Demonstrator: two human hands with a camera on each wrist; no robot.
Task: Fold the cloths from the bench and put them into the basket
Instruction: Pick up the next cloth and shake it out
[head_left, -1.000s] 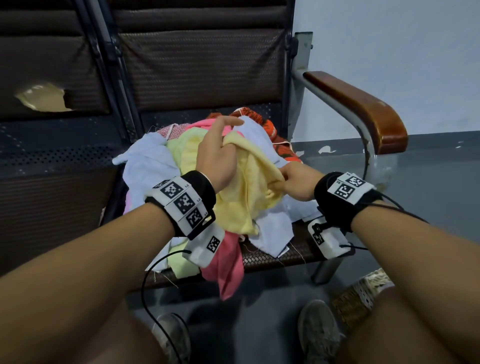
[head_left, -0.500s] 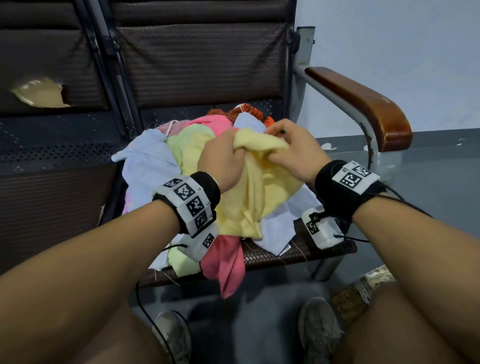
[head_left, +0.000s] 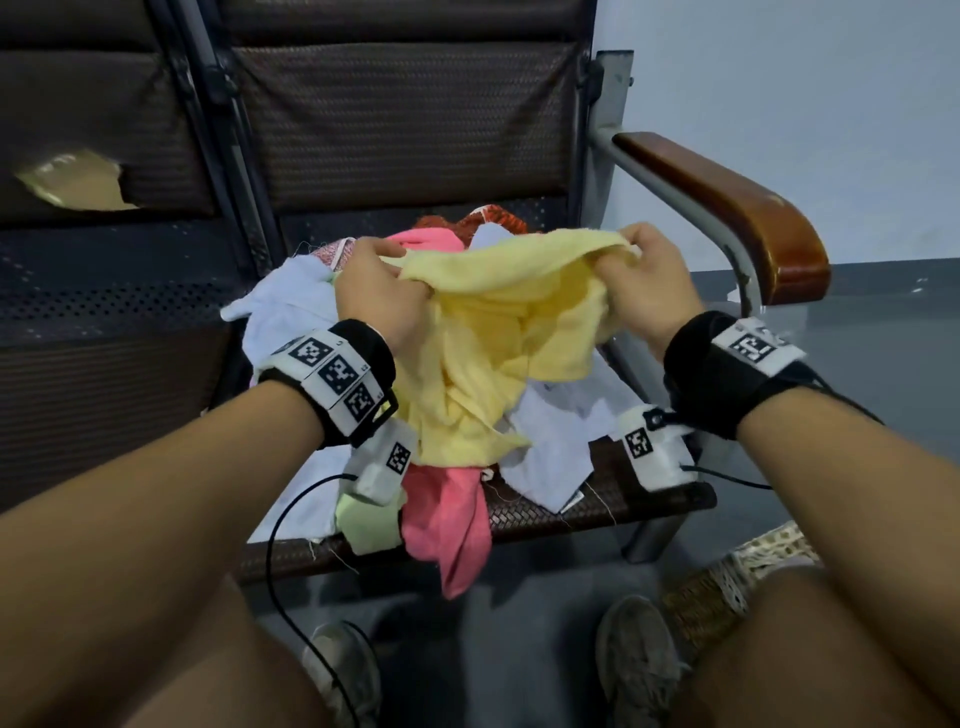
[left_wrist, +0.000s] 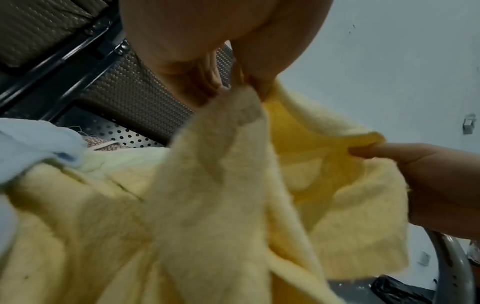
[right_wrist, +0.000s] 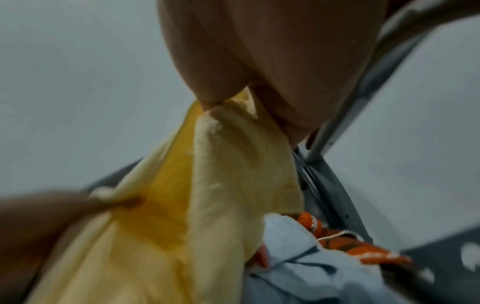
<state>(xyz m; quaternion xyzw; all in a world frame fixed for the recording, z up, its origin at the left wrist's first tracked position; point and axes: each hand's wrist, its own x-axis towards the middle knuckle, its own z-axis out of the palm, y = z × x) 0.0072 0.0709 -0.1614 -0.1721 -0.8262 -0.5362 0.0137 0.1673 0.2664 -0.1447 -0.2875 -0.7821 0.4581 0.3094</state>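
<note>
Yellow cloth (head_left: 498, 332): fleecy, held up at the centre of the frame above the pile; its top edge is stretched between both hands, the body sagging in folds down onto the heap.

Left hand (head_left: 382, 296): left of centre, back of hand toward the camera, fingers curled and clenched on the cloth's left top corner; the left wrist view shows the fabric bunched and hanging straight down from the grasp.

Right hand (head_left: 647, 286): right of centre, level with the left, thumb and fingers pinching the right top corner; cloth falls away below and to the left of the pinch.

Pile of cloths (head_left: 561, 431): white, pink, pale green and orange pieces, heaped under the yellow one, a pink piece (head_left: 457, 525) drooping over the front edge.

Bench (head_left: 644, 499): woven dark seat, perforated metal back, wooden armrest (head_left: 727, 202) at upper right.

Basket (head_left: 727, 587): woven, lower right, on the floor beside a shoe (head_left: 639, 660).
</note>
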